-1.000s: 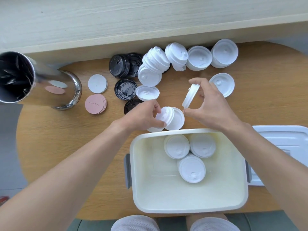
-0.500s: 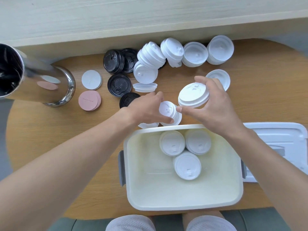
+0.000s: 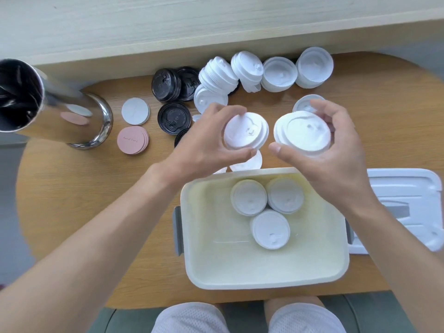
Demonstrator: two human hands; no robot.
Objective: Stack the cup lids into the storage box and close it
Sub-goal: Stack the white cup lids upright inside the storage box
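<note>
The left hand (image 3: 204,143) is gripping a small stack of white lids (image 3: 246,131), its fingers (image 3: 223,109) curling over the far edge while the thumb is pressing against the near edge. The right hand (image 3: 334,150) is gripping a second stack of white lids (image 3: 304,131) in the same way, fingers arching over the far rim and thumb lying along the near side. Both stacks are hovering side by side, just apart, above the wooden worktop (image 3: 72,200) a little beyond the far wall of the open storage box (image 3: 240,272). Inside the box, three piles of white lids (image 3: 270,228) are sitting tops up, clustered and touching near the far wall. The box cover (image 3: 408,188) is lying flat on the worktop just beside the box, to its right. Farther back, loose white lids (image 3: 278,73) are lying in a row beside several black lids (image 3: 174,117), with a pile of pink discs (image 3: 132,140) and a white disc (image 3: 135,111) to their left, near a shiny metal canister (image 3: 60,116).
</note>
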